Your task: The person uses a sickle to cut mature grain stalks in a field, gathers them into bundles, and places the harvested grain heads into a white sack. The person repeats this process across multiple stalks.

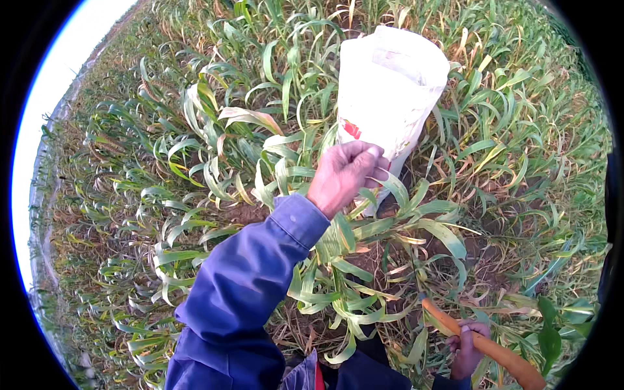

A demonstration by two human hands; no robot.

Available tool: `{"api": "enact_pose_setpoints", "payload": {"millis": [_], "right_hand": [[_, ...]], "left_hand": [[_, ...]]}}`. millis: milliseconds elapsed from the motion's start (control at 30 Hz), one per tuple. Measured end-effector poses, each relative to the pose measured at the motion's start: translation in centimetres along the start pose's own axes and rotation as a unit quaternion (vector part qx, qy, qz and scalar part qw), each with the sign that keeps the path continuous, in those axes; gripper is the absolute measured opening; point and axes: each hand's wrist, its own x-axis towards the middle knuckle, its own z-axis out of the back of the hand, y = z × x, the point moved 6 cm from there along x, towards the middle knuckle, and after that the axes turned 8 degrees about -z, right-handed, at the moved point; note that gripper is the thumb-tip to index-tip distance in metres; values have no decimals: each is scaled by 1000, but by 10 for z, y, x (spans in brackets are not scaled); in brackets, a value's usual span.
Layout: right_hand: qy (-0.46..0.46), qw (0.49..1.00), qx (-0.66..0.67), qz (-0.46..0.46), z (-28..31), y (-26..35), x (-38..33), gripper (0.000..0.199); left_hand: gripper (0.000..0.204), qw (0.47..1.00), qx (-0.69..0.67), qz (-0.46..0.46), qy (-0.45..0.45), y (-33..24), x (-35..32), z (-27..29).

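Blue sleeve (244, 286) comes up from the bottom edge and leads to the left hand (344, 175). Its fingers (372, 156) are pinched shut on the lower edge of a white bag (390, 84). The bag stands tall, with its long side going up and down and its open mouth pointing up and away from the person. It has a small red mark near the hand. It sits up high in the middle, over the green plants (364, 286).

Down in the bottom right corner, the right hand (467, 344) has its fingers wrapped tight around an orange stick (484, 344). The stick lies slanted, one end up and to the left, the other end down and to the right. Brown soil (481, 253) shows between the leaves.
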Motion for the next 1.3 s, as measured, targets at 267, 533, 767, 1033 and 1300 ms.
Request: {"api": "enact_pose_setpoints", "payload": {"millis": [267, 533, 767, 1033, 1300], "right_hand": [[143, 959, -110, 219, -91, 70, -150, 15], [351, 847, -90, 388, -175, 114, -388, 16], [489, 725, -134, 465, -257, 96, -547, 16], [649, 621, -161, 409, -356, 46, -634, 16], [670, 588, -49, 451, -376, 77, -663, 13]], "left_hand": [[21, 948, 111, 200, -221, 121, -506, 83], [19, 807, -89, 128, -570, 132, -851, 108], [20, 702, -173, 66, -687, 128, -956, 78], [18, 530, -244, 56, -810, 169, -1002, 10], [19, 439, -210, 51, -872, 148, -975, -25]]}}
